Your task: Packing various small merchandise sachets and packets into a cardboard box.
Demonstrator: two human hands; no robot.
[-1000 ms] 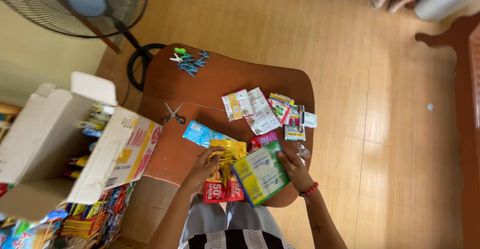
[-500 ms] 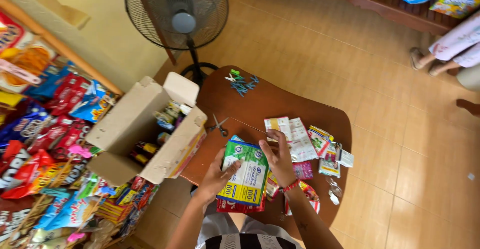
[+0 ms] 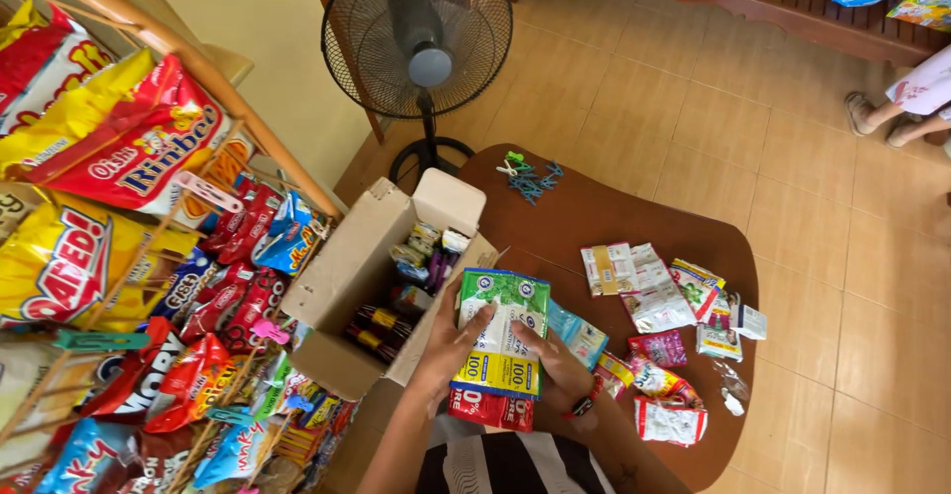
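Red wristband (image 3: 584, 402); striped black-and-white garment (image 3: 510, 466)

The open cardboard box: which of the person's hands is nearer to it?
Left. The left hand grips the green sachet pack right beside the cardboard box; the right hand holds its far side.

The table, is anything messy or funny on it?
Nothing spilled or broken. Sachets lie scattered loosely on the brown table, and the cardboard box sits tilted off its edge, flaps open.

The open box (image 3: 362, 296) sits at the surface's (image 3: 594, 217) left edge, snack rack (image 3: 129, 256) further left. Loose sachets (image 3: 659, 301) lie spread to the right — clips (image 3: 530, 177) at the far edge, the fan (image 3: 421, 48) on the floor behind.
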